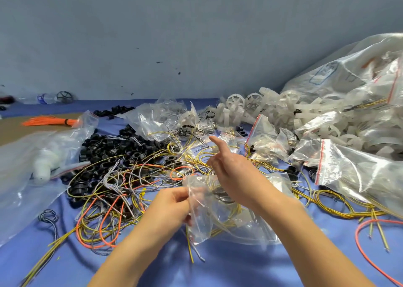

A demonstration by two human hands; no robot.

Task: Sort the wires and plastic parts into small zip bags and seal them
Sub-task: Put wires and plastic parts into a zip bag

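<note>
Left hand [172, 208] pinches the rim of the small zip bag [218, 221], which droops under the right wrist. It looks a flimsy, slippery film, best held at the mouth strip. Right hand [233, 173] is raised above it, forefinger straight out; whether it nips a wire, I cannot tell. Hands close, not touching. Wires [113, 199] tangled left of the left hand look light and springy, so grab them mid-loop. Beyond them lie black plastic rings [109, 147], small and rigid. The grey-blue wall [174, 35] stands far ahead, with the blue cloth [218, 269] beneath both forearms.
</note>
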